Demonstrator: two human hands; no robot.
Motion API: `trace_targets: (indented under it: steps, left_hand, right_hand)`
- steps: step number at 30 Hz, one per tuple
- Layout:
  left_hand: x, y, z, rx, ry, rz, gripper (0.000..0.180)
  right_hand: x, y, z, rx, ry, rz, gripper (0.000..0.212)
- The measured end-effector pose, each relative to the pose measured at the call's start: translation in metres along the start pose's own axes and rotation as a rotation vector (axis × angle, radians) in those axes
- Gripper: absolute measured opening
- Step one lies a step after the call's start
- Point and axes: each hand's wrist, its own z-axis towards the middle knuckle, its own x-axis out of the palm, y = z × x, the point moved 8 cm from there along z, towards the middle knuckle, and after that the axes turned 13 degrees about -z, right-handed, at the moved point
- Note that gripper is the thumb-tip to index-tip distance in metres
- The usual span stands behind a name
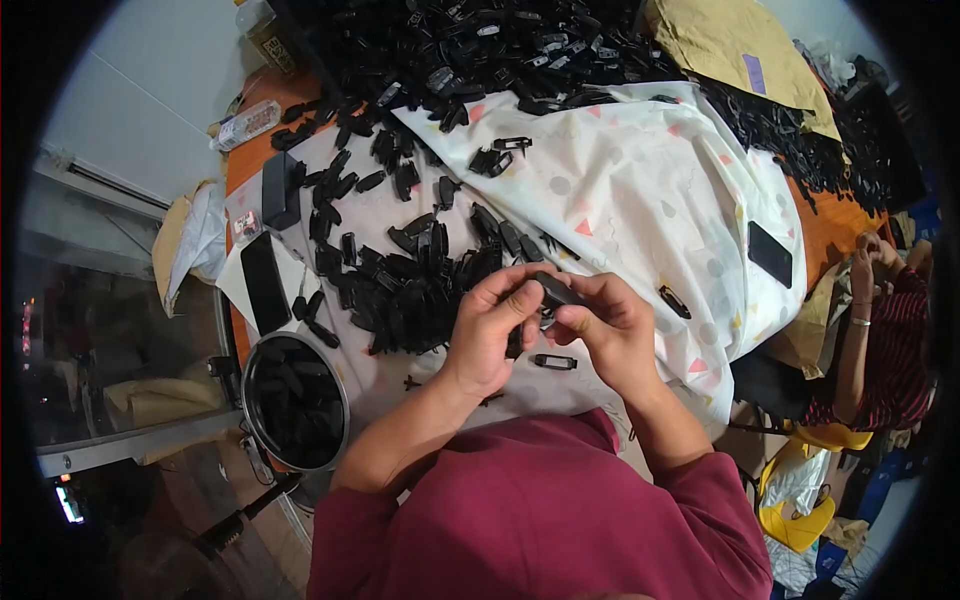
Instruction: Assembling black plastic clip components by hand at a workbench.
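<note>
Between my two hands, above the near part of the table, is a small dark oblong plastic piece [558, 291]. My left hand [490, 325] pinches its left end between thumb and fingers. The fingers of my right hand [612, 325] close on its other end, with the thumb below. My fingers cover part of it. Just under my hands, a black frame-like piece [556, 362] lies on the cloth. Beside my left hand spreads a pile of similar black plastic pieces [400, 285]. One more black piece [674, 301] rests right of my right hand.
A patterned white cloth [640, 190] covers the orange table. Black parts [450, 50] heap up at the back. Left are a round metal-rimmed container [345, 400] of black pieces, a phone [265, 283] and a bottle [247, 126]. Another phone [770, 254] and a person's arm [856, 345] are right.
</note>
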Motion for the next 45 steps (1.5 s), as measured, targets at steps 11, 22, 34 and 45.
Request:
trace_targets:
  steps: [11,22,34,45]
  left_hand:
    - [-0.089,-0.151,0.055,0.338,-0.287,0.876,0.021]
    - [-0.086,-0.114,0.080,0.027,-0.173,1.897,0.029]
    - [0.017,-0.072,0.011,0.319,0.208,0.751,0.027]
    - [0.000,-0.050,0.002,0.273,0.065,0.648,0.028]
  right_hand:
    - [0.012,-0.046,-0.032,-0.329,0.233,-1.241,0.039]
    - [-0.007,-0.034,-0.009,-0.007,0.249,-0.756,0.023]
    - [0.018,0.053,0.032,-0.417,0.122,-0.567,0.036]
    - [0.005,0.040,0.037,-0.181,0.024,0.401,0.034]
